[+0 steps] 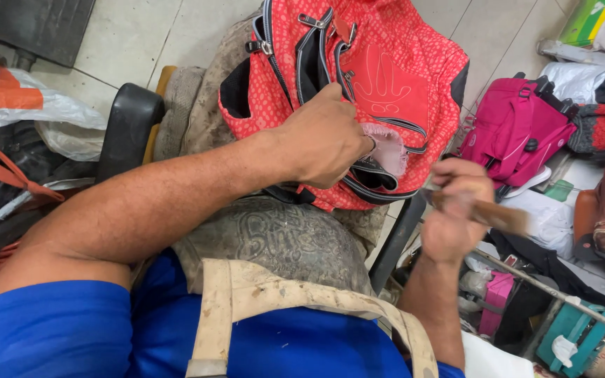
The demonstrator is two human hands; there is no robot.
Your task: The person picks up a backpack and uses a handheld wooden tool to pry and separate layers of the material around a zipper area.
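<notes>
Left hand [327, 140] grips soft, floppy red backpack [379, 77] by zip edge; right hand [456, 210] fingers closed on wooden-handled tool [498, 213]; prob light.

The single view came from a camera worn on the person's head. It looked steeply down over the chest and lap, close to both hands. The left hand [327, 136] sat near the middle of the frame on a red backpack [379, 77], the right hand [456, 210] lower right. Tiled floor [141, 35] filled the top edge, clutter the right edge.
</notes>
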